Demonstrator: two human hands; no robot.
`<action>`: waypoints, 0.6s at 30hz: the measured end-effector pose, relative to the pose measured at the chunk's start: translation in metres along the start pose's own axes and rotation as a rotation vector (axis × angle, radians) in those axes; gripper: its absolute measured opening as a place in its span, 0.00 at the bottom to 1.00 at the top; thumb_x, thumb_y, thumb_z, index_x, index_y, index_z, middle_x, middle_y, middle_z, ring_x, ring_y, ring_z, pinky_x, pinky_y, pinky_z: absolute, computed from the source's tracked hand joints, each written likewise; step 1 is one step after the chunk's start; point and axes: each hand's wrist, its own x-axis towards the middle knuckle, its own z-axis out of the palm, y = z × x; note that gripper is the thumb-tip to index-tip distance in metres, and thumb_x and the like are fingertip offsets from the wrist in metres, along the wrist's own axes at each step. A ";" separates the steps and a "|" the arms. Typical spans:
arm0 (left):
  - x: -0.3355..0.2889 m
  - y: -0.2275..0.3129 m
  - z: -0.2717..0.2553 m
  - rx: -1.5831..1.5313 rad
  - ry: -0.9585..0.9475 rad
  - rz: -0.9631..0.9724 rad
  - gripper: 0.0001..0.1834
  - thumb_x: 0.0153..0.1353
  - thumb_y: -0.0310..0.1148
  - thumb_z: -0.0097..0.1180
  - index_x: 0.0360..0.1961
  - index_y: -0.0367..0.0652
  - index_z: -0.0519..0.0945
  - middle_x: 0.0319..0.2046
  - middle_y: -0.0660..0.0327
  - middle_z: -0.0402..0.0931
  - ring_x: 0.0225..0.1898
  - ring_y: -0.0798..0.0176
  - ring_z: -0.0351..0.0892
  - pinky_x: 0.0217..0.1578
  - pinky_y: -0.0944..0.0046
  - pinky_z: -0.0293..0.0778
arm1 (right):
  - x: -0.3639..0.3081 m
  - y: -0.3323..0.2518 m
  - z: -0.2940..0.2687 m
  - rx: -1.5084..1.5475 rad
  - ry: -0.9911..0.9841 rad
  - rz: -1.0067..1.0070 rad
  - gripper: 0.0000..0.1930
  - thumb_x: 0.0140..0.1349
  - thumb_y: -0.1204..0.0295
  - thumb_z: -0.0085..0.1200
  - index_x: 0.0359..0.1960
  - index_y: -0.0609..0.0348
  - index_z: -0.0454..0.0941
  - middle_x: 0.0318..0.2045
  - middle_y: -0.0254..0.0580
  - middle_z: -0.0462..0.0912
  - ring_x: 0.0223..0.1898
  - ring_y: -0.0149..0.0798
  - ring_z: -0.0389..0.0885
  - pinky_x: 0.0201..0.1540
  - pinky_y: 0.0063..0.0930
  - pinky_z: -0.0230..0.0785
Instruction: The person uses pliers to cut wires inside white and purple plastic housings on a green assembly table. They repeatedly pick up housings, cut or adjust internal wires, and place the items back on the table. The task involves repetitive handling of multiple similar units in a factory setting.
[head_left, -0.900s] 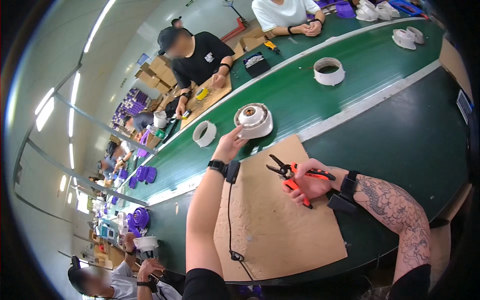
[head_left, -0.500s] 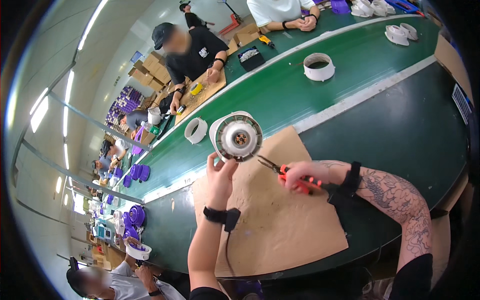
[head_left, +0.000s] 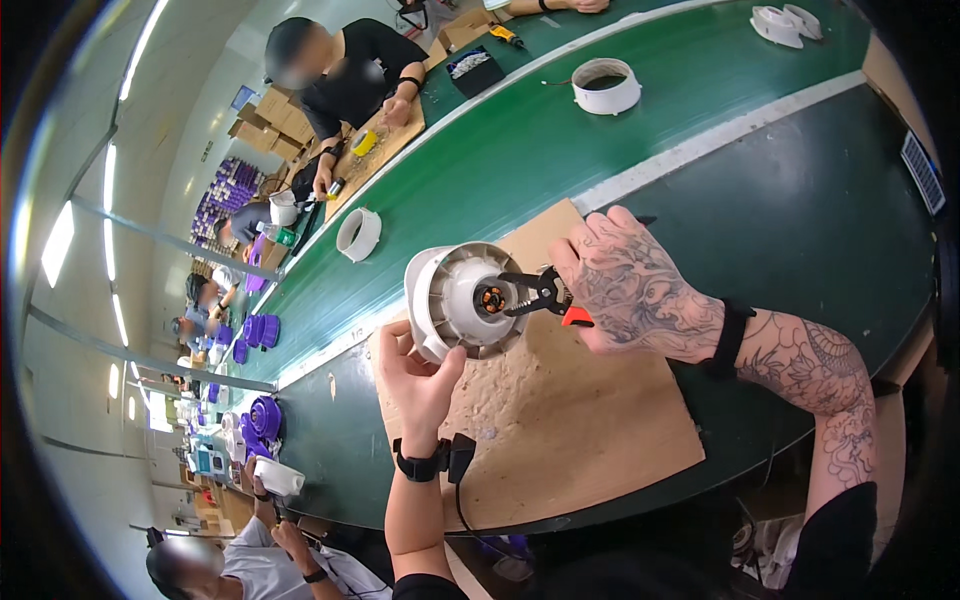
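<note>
My left hand [head_left: 422, 388] grips a white round motor housing [head_left: 440, 300] by its lower rim, fingers behind and thumb in front. Its ribbed open face is turned up, and a copper-coloured motor core [head_left: 492, 299] shows in the middle. Wrapped around the handles of wire-stripper pliers [head_left: 545, 292], my right hand [head_left: 645, 285] covers most of their red grips. The black jaws are spread at the housing's centre, one above the core and one below. Whether they touch it I cannot tell. Beneath both hands lies a cardboard sheet [head_left: 590, 420].
A green conveyor belt [head_left: 480, 180] crosses beyond the cardboard, carrying white rings [head_left: 606, 88] and other white parts [head_left: 785, 25]. Across it a person in black [head_left: 350, 70] works beside a black box [head_left: 475, 72]. Purple parts [head_left: 262, 420] and another person [head_left: 260, 560] are at left.
My right hand has moved left and turned over, bringing the plier jaws into the housing's centre. The housing sits slightly lower and tilted. The whole view has shifted.
</note>
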 end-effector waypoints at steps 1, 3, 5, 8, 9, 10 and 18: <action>-0.001 0.000 -0.001 0.036 -0.008 0.029 0.25 0.53 0.19 0.68 0.50 0.36 0.70 0.42 0.56 0.79 0.38 0.70 0.82 0.38 0.70 0.81 | 0.000 0.000 -0.001 -0.015 0.007 -0.005 0.21 0.40 0.64 0.68 0.34 0.58 0.73 0.28 0.42 0.77 0.34 0.40 0.78 0.48 0.34 0.65; -0.003 -0.001 -0.002 0.078 -0.016 0.061 0.25 0.52 0.20 0.68 0.49 0.36 0.70 0.43 0.57 0.77 0.39 0.70 0.81 0.38 0.69 0.81 | -0.002 -0.001 -0.001 -0.017 -0.029 -0.010 0.22 0.39 0.64 0.69 0.34 0.58 0.74 0.28 0.43 0.77 0.34 0.40 0.79 0.50 0.35 0.65; -0.005 -0.001 -0.002 0.091 -0.013 0.066 0.26 0.51 0.20 0.69 0.49 0.36 0.70 0.43 0.58 0.76 0.39 0.70 0.80 0.39 0.69 0.81 | -0.003 -0.003 0.001 -0.019 -0.053 -0.027 0.22 0.39 0.63 0.69 0.34 0.59 0.74 0.29 0.43 0.78 0.35 0.40 0.80 0.53 0.35 0.66; -0.007 -0.003 0.000 0.115 -0.011 0.071 0.26 0.51 0.20 0.68 0.49 0.36 0.70 0.44 0.57 0.76 0.41 0.69 0.80 0.39 0.68 0.82 | -0.004 -0.004 0.004 -0.020 -0.108 -0.035 0.22 0.39 0.63 0.70 0.35 0.59 0.75 0.29 0.44 0.80 0.37 0.41 0.81 0.58 0.37 0.65; -0.007 -0.001 0.003 0.118 -0.017 0.065 0.25 0.52 0.20 0.66 0.49 0.36 0.70 0.44 0.58 0.76 0.41 0.69 0.80 0.40 0.68 0.80 | -0.004 -0.003 0.001 -0.010 -0.139 -0.021 0.23 0.39 0.63 0.70 0.35 0.59 0.76 0.30 0.45 0.81 0.38 0.41 0.82 0.60 0.37 0.65; -0.008 0.004 0.007 0.120 -0.023 0.058 0.23 0.53 0.20 0.64 0.50 0.36 0.70 0.44 0.59 0.76 0.42 0.70 0.80 0.42 0.69 0.79 | -0.005 -0.003 -0.001 0.001 -0.171 -0.006 0.23 0.39 0.62 0.70 0.36 0.59 0.76 0.30 0.45 0.82 0.38 0.42 0.83 0.61 0.38 0.64; -0.010 0.003 0.007 0.164 -0.046 0.100 0.26 0.52 0.21 0.65 0.51 0.35 0.69 0.45 0.59 0.74 0.44 0.69 0.78 0.45 0.68 0.78 | -0.009 -0.005 0.003 0.048 -0.213 -0.019 0.27 0.37 0.57 0.71 0.36 0.59 0.75 0.32 0.44 0.78 0.38 0.42 0.77 0.49 0.36 0.60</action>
